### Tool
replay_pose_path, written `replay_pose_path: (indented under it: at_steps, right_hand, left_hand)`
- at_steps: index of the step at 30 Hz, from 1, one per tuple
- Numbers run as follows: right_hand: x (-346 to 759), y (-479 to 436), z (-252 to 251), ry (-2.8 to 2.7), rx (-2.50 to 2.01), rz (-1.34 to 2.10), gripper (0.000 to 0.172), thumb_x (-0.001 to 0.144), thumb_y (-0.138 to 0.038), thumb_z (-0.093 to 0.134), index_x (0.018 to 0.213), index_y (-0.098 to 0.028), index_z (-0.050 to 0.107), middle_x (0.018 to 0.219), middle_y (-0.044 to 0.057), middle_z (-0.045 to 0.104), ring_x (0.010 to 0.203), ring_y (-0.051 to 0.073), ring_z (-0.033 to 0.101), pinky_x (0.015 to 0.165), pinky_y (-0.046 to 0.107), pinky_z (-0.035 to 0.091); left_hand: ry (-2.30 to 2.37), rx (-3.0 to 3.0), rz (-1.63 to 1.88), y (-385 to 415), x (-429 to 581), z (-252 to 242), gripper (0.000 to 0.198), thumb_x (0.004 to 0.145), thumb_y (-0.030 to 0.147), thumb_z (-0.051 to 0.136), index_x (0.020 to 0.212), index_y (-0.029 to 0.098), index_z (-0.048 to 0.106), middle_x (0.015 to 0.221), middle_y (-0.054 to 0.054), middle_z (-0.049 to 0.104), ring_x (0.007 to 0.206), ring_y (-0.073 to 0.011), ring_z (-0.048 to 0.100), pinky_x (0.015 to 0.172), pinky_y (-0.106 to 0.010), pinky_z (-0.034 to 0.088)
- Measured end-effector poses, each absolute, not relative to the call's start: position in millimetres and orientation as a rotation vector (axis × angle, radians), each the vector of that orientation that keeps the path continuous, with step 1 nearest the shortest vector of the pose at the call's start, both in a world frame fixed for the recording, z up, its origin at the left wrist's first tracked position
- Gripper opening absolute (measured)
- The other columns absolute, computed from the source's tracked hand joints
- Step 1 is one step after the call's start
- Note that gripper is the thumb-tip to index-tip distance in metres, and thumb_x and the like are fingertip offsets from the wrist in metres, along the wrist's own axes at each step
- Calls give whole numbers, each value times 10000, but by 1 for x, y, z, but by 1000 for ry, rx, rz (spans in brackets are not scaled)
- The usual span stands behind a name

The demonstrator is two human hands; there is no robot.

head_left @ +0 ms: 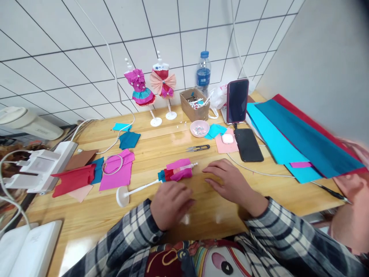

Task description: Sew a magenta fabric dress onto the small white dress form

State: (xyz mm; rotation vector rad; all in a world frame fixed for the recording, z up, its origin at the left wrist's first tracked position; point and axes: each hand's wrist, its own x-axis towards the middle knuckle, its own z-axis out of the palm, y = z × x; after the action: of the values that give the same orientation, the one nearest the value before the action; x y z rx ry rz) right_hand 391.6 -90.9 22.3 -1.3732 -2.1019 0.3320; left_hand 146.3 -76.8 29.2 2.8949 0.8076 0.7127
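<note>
A small white dress-form mannequin (144, 187) lies on its side on the table, its round base to the left. Magenta, red and teal crepe paper (181, 170) covers its body. My left hand (172, 204) is just in front of the stand, back up, with fingers loosely bent and nothing visible in them. Whether it touches the stand is unclear. To the right of the mannequin's tip, my right hand (230, 182) is held with thumb and fingers apart, holding nothing. Small thread snips (198, 148) lie beyond the mannequin.
Two dressed mannequins (140, 86) stand by the tiled wall, near a cardboard box (194, 105), a water bottle (203, 73) and a pink bead dish (199, 129). Phones (249, 145) and crepe sheets (305, 134) lie right. Paper pieces (117, 173) and a power strip (54, 165) are left.
</note>
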Motion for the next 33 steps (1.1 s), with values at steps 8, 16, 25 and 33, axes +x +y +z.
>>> replay_pose_path:
  at_steps: [8, 16, 25, 33]
  right_hand:
    - [354, -46, 4, -2025, -1433, 564, 175, 782, -296, 710, 933, -206, 706, 918, 63, 670, 916, 239, 587, 838, 403, 471]
    - [351, -28, 5, -2002, -1408, 628, 54, 756, -175, 701, 777, -225, 699, 902, 31, 692, 903, 216, 612, 862, 394, 453]
    - [351, -11, 8, -2088, -1388, 902, 62, 800, -169, 636, 805, -207, 685, 784, 6, 687, 711, 160, 610, 666, 295, 446]
    - [349, -11, 6, -2076, -1367, 996, 26, 816, -191, 645, 800, -189, 665, 784, 1, 681, 727, 148, 590, 654, 261, 394]
  left_hand:
    - [1622, 2551, 476, -50, 145, 41, 463, 814, 591, 589, 1063, 203, 628, 1057, -107, 640, 973, -295, 535, 811, -436, 398]
    - [1499, 2461, 515, -33, 154, 33, 329, 847, 481, 600, 1036, 220, 665, 1059, -50, 695, 1044, -276, 520, 924, -448, 367]
    - [1483, 2434, 528, -31, 154, 27, 244, 879, 407, 559, 989, 236, 694, 1083, -43, 683, 1054, -270, 501, 938, -467, 334]
    - [1403, 2492, 494, -20, 148, 28, 202, 912, 369, 543, 940, 258, 709, 1124, -31, 670, 1057, -251, 502, 886, -442, 335]
